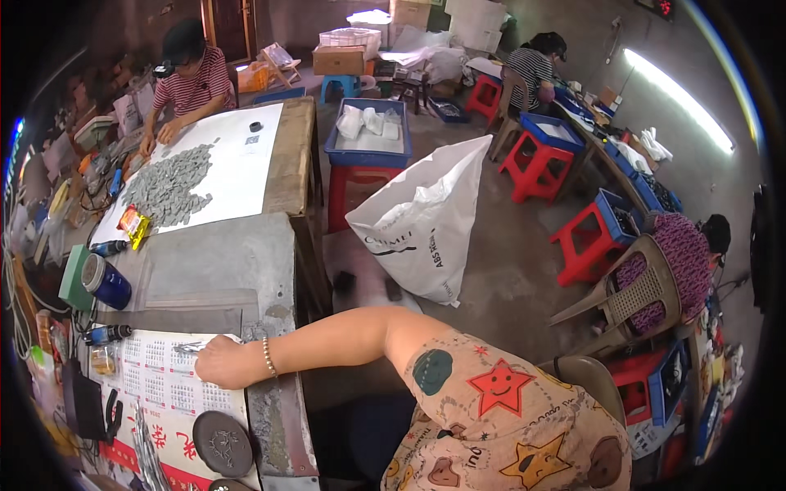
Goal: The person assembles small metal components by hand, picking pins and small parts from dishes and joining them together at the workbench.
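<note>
My right hand (225, 362), with a beaded bracelet at the wrist, rests closed over a calendar sheet (155, 376) on the table at the left. Its fingertips are turned away, so I cannot make out what they hold. Thin silvery pieces (189, 348) lie right beside the fingers. Nearer to me stands a dark round dish (223, 443) with small thin bits in it. To its left lies a bundle of long thin metal strips (147, 450), and beyond that a tool with black handles (113, 416). My left hand is out of view.
A blue jar (106, 282), a green box (75, 272) and a blue-black power screwdriver (106, 334) stand along the table's left. Farther off, a person (192, 78) sits by a heap of grey pieces (172, 184). A large white sack (422, 221) stands on the floor.
</note>
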Demonstrator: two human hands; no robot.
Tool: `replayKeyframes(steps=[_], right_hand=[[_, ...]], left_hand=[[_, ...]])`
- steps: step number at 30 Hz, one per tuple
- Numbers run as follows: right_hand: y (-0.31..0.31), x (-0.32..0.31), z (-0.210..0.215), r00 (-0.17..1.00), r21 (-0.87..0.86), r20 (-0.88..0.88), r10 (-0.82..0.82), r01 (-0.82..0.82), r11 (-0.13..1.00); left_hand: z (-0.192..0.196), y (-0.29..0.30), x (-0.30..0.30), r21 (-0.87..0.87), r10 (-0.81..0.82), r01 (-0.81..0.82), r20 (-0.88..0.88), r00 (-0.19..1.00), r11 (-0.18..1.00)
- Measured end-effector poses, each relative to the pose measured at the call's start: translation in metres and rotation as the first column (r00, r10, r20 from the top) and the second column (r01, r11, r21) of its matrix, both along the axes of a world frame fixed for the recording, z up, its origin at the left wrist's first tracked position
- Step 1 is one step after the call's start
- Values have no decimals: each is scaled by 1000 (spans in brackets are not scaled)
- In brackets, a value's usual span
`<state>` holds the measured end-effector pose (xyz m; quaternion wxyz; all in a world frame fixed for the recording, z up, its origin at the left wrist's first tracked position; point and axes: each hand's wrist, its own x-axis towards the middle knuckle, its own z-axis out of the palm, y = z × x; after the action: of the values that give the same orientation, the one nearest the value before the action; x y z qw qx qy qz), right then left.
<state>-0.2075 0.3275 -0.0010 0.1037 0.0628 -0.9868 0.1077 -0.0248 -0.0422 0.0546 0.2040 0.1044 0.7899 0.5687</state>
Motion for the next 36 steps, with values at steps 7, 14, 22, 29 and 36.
replayKeyframes(steps=[7,14,22,29,36], right_hand=[[-42,71,24,934,-624,-272,231,-353,697],[-123,156,42,868,-725,-242,433,-458,514],[-161,167,23,858,-784,-193,476,-427,451],[-147,147,34,830,-764,-89,550,-412,497],[-140,92,48,895,-718,8,446,-305,626]], left_hand=[[25,66,-15,63,301,-314,167,939,947],[11,87,-7,206,268,-256,-33,963,945],[9,71,6,-105,248,-312,-396,884,944],[-58,37,5,491,530,-506,102,842,709],[-45,18,19,495,454,-511,241,858,703]])
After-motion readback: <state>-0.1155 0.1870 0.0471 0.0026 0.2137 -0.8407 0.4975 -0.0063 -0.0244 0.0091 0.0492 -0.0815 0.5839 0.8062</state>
